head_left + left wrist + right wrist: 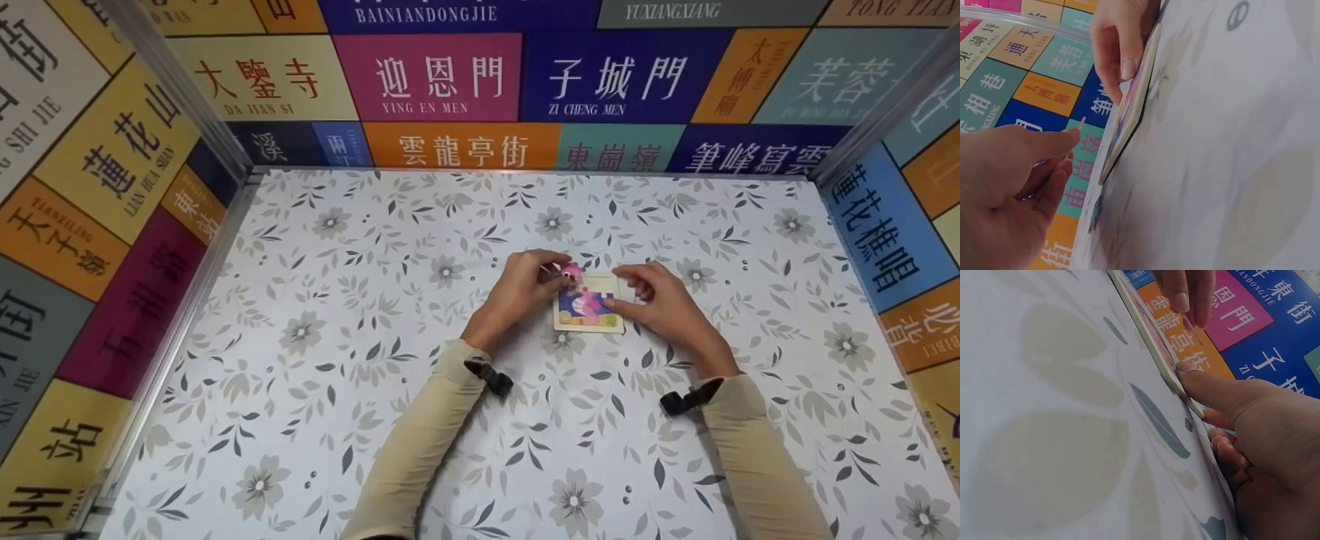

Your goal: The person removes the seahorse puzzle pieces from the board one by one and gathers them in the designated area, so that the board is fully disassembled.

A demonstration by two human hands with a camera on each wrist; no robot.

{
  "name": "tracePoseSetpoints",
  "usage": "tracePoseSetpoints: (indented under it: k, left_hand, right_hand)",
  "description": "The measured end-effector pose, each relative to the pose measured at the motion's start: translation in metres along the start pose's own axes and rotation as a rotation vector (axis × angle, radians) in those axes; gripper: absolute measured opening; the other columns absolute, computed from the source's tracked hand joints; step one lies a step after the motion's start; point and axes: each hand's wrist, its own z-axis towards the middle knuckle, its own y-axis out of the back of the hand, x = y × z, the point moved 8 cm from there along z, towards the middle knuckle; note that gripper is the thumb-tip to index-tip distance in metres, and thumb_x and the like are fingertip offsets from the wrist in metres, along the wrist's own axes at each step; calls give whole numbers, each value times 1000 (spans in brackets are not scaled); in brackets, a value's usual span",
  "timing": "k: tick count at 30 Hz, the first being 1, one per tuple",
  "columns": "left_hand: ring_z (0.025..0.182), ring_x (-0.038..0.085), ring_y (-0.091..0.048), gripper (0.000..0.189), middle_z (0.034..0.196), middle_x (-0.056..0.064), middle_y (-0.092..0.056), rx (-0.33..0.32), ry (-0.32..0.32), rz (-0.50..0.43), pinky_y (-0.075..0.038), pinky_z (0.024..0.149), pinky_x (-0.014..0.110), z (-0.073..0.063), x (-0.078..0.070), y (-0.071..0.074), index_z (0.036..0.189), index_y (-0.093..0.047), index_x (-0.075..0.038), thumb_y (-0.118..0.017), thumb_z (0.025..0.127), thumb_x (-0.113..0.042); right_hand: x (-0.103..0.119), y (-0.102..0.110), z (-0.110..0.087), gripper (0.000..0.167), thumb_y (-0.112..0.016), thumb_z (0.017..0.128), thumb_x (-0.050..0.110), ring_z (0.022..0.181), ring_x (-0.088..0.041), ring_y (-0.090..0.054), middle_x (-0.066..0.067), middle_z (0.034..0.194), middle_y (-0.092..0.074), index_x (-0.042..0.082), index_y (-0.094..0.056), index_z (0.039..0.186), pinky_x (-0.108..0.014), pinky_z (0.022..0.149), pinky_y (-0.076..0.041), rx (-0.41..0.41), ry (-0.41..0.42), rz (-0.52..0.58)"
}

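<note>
A small jigsaw board (589,328) with a pale frame and a blue, pink and yellow picture lies on the table; the upper part of its tray shows bare. Between thumb and fingertips my left hand (523,289) pinches a pink puzzle piece (571,271) over the board's upper left corner. That piece shows edge-on as a thin sliver (1082,122) in the left wrist view. My right hand (664,304) holds the board by its right edge, thumb (1202,385) on the face and the other fingers curled at the side.
White tablecloth (300,405) with grey leaves and flowers covers the table. Panels with coloured Chinese signs (442,79) stand along the back and both sides. Dark wrist cameras (491,377) are strapped over the beige sleeves (427,435).
</note>
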Motion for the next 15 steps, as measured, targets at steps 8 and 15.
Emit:
tracePoseSetpoints:
  k: [8,15]
  left_hand:
    - [100,21,-77,32,118,12,-80,-54,-25,-10,-63,90,33,-10,10,22,129,-76,-1,-79,100,-14]
    - [109,23,-76,33,125,13,-79,-63,-4,26,-61,98,35,-18,24,41,131,-75,0,-78,100,-10]
  right_hand:
    - [0,0,0,60,-89,92,34,93,-19,-49,-10,111,-60,10,-69,142,-20,79,-40,-5,9,6]
    - [2,1,-1,59,-88,93,31,93,-20,-49,-11,111,-61,9,-68,144,-21,79,-39,-12,26,3]
